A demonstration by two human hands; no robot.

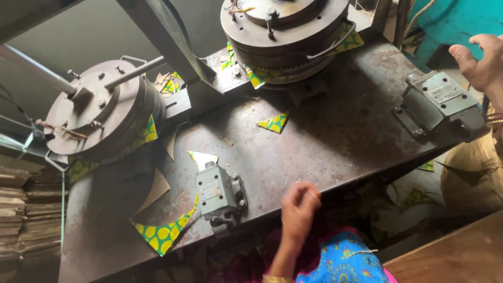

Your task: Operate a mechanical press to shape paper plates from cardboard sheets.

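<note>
Resting left hand (298,207) at table (335,131) edge, fingers curled.

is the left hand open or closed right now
Closed. The left hand is curled, fingertips pinched together at the front edge of the metal table, beside the small grey valve block. Whether it holds anything cannot be told.

rusty matt metal table (335,131), glossy paper scraps (273,123)

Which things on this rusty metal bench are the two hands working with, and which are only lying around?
In hand:
left hand, closed, at bench edge near left grey valve block
right hand, open, above right grey valve block

Lying about:
small yellow-green paper triangle
large yellow-green paper offcut
brown card scrap
</note>
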